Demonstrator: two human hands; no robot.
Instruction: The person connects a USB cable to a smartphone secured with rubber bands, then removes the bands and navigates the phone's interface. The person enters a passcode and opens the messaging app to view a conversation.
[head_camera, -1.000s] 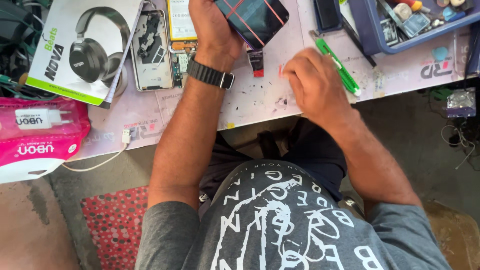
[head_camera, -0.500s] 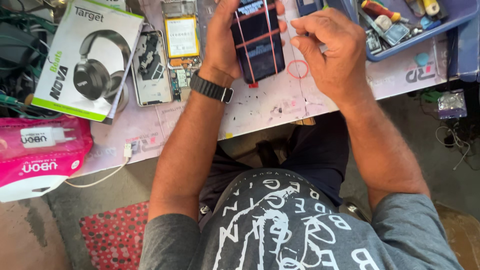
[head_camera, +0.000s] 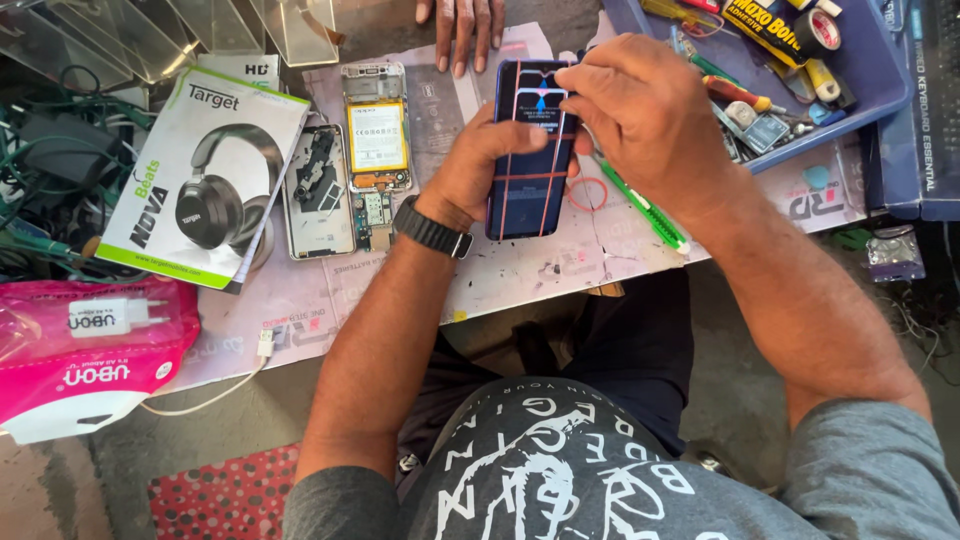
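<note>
Left to right: headphone box (head_camera: 205, 180); two opened phones (head_camera: 350, 160) lying flat on the mat (head_camera: 520, 270). Left hand (head_camera: 480, 165), wearing a black watch (head_camera: 432, 228), grasps the dark phone (head_camera: 530, 150) bound with rubber bands, holding it just above the mat. Right hand (head_camera: 650, 110), fingers curled, pinches at the phone's upper right edge. Green pen (head_camera: 645, 210) beneath; blue tray (head_camera: 860, 80) at far right.
</note>
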